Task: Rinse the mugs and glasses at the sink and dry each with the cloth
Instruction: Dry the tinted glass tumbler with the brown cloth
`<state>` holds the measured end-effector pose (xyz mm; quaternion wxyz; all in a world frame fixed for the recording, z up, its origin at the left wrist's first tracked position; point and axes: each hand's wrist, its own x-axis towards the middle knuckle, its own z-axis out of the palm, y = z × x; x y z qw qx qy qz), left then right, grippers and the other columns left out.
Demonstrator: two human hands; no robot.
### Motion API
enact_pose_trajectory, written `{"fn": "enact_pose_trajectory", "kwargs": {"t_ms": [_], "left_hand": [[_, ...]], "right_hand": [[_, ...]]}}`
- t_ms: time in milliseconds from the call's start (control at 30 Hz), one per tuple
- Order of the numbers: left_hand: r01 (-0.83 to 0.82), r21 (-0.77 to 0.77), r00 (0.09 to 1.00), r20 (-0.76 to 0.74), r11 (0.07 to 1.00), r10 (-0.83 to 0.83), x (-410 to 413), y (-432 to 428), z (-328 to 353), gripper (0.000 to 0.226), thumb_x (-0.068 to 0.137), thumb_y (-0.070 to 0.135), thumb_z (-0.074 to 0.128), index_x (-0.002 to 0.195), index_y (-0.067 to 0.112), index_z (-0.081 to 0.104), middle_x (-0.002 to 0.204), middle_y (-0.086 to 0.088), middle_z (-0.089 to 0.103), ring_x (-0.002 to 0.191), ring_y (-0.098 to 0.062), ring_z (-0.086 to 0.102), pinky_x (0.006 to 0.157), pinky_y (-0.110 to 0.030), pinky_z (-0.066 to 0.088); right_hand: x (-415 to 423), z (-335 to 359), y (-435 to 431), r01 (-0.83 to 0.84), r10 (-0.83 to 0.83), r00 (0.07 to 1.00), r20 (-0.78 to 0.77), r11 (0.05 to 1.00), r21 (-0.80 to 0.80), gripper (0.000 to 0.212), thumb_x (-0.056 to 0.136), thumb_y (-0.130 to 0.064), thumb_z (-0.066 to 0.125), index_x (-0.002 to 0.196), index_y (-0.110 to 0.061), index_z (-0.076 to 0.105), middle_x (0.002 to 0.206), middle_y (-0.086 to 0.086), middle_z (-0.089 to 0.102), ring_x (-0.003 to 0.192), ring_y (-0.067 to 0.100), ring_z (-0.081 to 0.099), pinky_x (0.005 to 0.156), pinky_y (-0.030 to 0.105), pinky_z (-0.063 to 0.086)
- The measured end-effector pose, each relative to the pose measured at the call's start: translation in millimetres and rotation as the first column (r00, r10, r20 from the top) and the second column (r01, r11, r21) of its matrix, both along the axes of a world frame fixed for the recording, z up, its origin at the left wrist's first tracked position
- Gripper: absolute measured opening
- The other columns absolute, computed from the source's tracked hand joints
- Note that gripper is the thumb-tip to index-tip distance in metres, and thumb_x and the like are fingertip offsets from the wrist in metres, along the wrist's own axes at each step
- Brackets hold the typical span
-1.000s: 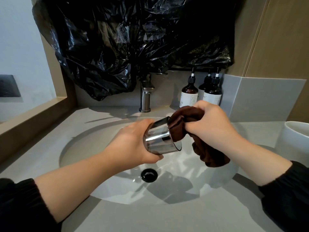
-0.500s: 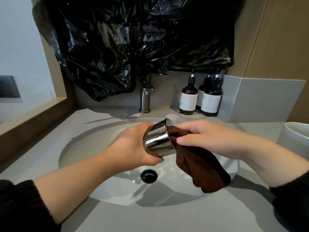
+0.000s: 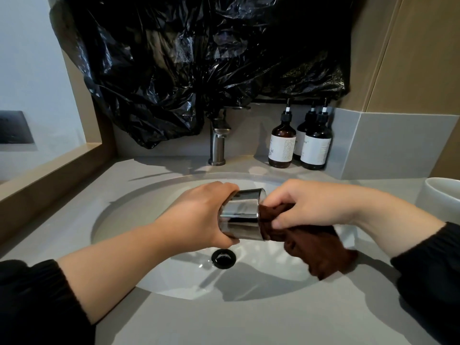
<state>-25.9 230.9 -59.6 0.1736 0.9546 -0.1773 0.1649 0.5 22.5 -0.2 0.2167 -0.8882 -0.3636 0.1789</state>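
1. The left hand point(image 3: 199, 215) is gripping a smooth, mirror-shiny dark glass point(image 3: 240, 215) round its base. It is holding the glass on its side over the sink point(image 3: 139, 220), mouth facing right.
2. The right hand point(image 3: 306, 205) is pinching a soft, dark brown cloth point(image 3: 311, 245) with curled fingers, right at the glass's mouth. The cloth's crumpled loose end is hanging over the basin's right side.
3. A round black drain point(image 3: 223, 258) is sitting below the glass in the glossy oval basin.
4. On the far side, a brushed-metal tap point(image 3: 217, 143) is standing left of brown pump bottles point(image 3: 282, 145) with white labels, under crinkled black plastic sheeting point(image 3: 199, 58).
5. A white mug point(image 3: 440, 197) is standing on the matte grey tabletop point(image 3: 199, 319) at the right edge.
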Motion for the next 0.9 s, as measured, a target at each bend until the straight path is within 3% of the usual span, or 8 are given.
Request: {"fn": "enact_pose_trajectory", "kwargs": {"t_ms": [200, 267, 367, 433, 600, 667, 800, 900], "left_hand": [[0.006, -0.072, 1.000, 0.017, 0.997, -0.005, -3, -3, 3, 0.065, 0.058, 0.041, 0.083, 0.113, 0.028, 0.052, 0.095, 0.014, 0.057, 0.086, -0.007, 0.053, 0.077, -0.028, 0.048], [0.041, -0.018, 0.999, 0.035, 0.999, -0.041, -5, -8, 1, 0.059, 0.058, 0.041, 0.081, 0.108, 0.029, 0.052, 0.092, 0.014, 0.056, 0.082, -0.007, 0.052, 0.073, -0.028, 0.048], [0.041, 0.006, 0.998, 0.048, 0.999, -0.042, -5, -7, 0, 0.060, 0.058, 0.041, 0.080, 0.109, 0.026, 0.053, 0.093, 0.011, 0.057, 0.083, -0.009, 0.052, 0.074, -0.031, 0.048], [0.027, 0.006, 0.999, 0.030, 1.000, -0.028, -4, -5, 1, 0.062, 0.058, 0.042, 0.080, 0.111, 0.026, 0.052, 0.095, 0.011, 0.057, 0.086, -0.009, 0.052, 0.076, -0.032, 0.047], [-0.024, 0.020, 1.000, 0.020, 1.000, 0.024, -2, 2, 4, 0.070, 0.061, 0.046, 0.080, 0.121, 0.030, 0.047, 0.102, 0.016, 0.053, 0.091, -0.007, 0.048, 0.081, -0.024, 0.045], [-0.035, -0.014, 0.999, 0.022, 0.999, 0.035, -3, -1, 4, 0.069, 0.061, 0.046, 0.081, 0.119, 0.031, 0.047, 0.099, 0.016, 0.053, 0.089, -0.006, 0.048, 0.078, -0.023, 0.044], [0.044, 0.010, 0.997, 0.057, 0.999, -0.045, -7, -6, 2, 0.058, 0.059, 0.045, 0.078, 0.108, 0.029, 0.052, 0.091, 0.014, 0.055, 0.082, -0.006, 0.051, 0.072, -0.025, 0.047], [0.043, 0.003, 0.999, 0.011, 0.999, -0.043, -9, -7, 1, 0.054, 0.058, 0.046, 0.078, 0.103, 0.030, 0.053, 0.087, 0.013, 0.056, 0.079, -0.006, 0.052, 0.071, -0.028, 0.047]], "right_hand": [[0, -16, 5, -0.064, 0.062, 0.975, 0.213, 0.998, 0.001, 0.020, 0.089, -0.013, 0.052, 0.085, -0.032, 0.056, 0.083, -0.011, 0.061, 0.080, 0.006, 0.057, 0.076, 0.023, 0.048], [4, -26, 14, -0.098, 0.110, 0.972, 0.207, 0.993, -0.068, 0.015, 0.085, -0.018, 0.046, 0.090, -0.028, 0.057, 0.089, -0.007, 0.064, 0.084, 0.013, 0.061, 0.079, 0.033, 0.052], [7, -23, 15, -0.109, 0.116, 0.980, 0.160, 0.992, -0.057, 0.028, 0.085, -0.009, 0.048, 0.069, -0.028, 0.061, 0.072, -0.023, 0.062, 0.068, -0.002, 0.058, 0.067, 0.017, 0.048], [8, -15, 10, -0.108, 0.110, 0.988, 0.111, 0.994, -0.022, 0.040, 0.084, 0.000, 0.049, 0.064, -0.032, 0.062, 0.069, -0.018, 0.060, 0.064, 0.000, 0.055, 0.065, 0.019, 0.047], [6, -3, -8, -0.100, 0.100, 0.995, 0.004, 0.993, 0.060, 0.070, 0.083, 0.009, 0.041, 0.077, -0.055, 0.068, 0.105, -0.020, 0.069, 0.103, 0.007, 0.063, 0.091, 0.028, 0.051], [3, -4, -7, -0.086, 0.083, 0.991, 0.108, 0.996, 0.022, 0.069, 0.087, 0.004, 0.041, 0.076, -0.062, 0.062, 0.094, -0.030, 0.066, 0.092, -0.003, 0.061, 0.085, 0.017, 0.048], [-2, -23, 11, -0.109, 0.163, 0.949, 0.270, 0.973, -0.202, 0.035, 0.089, -0.006, 0.043, 0.066, -0.031, 0.049, 0.069, -0.013, 0.052, 0.068, 0.006, 0.051, 0.064, 0.018, 0.042], [0, -18, 11, -0.110, 0.166, 0.953, 0.253, 0.969, -0.220, 0.038, 0.085, 0.000, 0.044, 0.058, -0.027, 0.049, 0.062, -0.020, 0.052, 0.063, 0.002, 0.049, 0.062, 0.019, 0.039]]}}
